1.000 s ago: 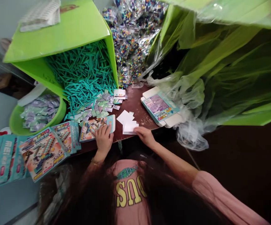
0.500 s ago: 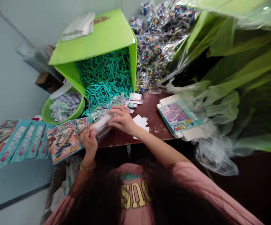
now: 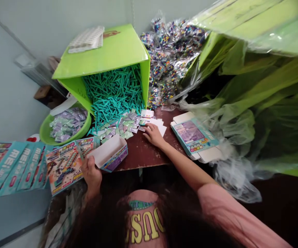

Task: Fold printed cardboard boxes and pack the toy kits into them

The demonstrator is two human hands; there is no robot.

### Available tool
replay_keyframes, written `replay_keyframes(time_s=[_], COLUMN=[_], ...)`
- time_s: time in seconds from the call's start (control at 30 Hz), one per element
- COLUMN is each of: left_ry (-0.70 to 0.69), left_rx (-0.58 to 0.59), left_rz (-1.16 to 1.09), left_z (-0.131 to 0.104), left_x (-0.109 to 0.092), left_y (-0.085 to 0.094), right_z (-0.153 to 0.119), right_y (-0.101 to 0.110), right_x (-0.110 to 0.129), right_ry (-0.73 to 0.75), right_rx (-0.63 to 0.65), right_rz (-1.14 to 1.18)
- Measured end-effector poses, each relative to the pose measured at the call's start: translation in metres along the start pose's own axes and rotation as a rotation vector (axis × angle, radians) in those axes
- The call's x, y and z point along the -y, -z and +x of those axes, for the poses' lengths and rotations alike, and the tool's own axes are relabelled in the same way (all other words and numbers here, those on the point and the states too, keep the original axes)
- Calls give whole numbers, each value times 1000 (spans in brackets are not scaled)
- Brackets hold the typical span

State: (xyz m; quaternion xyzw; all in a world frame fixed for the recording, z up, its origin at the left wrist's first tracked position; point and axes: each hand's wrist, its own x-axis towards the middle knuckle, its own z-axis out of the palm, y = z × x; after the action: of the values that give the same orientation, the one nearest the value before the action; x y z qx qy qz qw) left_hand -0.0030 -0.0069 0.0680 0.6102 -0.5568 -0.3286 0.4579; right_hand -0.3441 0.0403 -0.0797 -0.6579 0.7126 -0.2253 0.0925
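My left hand (image 3: 91, 172) grips the near left end of an open printed cardboard box (image 3: 115, 159), whose white inside faces up and shows no contents. At the far side of the table my right hand (image 3: 154, 135) rests on white cards (image 3: 161, 128), fingers apart and fingertips at their left edge. Small lilac and green packets (image 3: 124, 125) lie loose just left of those fingers. Beyond them, a heap of teal sticks (image 3: 113, 109) spills from a tipped green bin (image 3: 105, 55).
Printed boxes (image 3: 63, 165) line the left side, beside a green basin (image 3: 44, 128) of packets. Flattened cartons (image 3: 194, 136) lie at right by crumpled clear plastic (image 3: 238, 175). Shiny bags of coloured pieces (image 3: 169, 65) pile up behind. The brown table's front edge (image 3: 136, 167) is close.
My right hand has left the box and moved right onto the white cards. The box in my left hand has turned so its open side shows.
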Motion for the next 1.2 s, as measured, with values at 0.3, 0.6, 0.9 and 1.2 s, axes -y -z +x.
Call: replay_keyframes(time_s=[0.3, 0.6, 0.9, 1.2], left_ry=[-216, -197, -285, -441], left_rx=[86, 171, 355, 346], left_rz=[153, 94, 18, 7], left_z=[4, 3, -15, -26], left_x=[-2, 6, -14, 4], left_y=[-10, -9, -19, -37], right_z=[51, -113, -87, 81], right_y=[-11, 0, 63, 94], right_x=[17, 64, 102, 54], right_ry=[-86, 122, 217, -137], right_rx=[104, 114, -234, -275], right_rz=[-277, -61, 567, 360])
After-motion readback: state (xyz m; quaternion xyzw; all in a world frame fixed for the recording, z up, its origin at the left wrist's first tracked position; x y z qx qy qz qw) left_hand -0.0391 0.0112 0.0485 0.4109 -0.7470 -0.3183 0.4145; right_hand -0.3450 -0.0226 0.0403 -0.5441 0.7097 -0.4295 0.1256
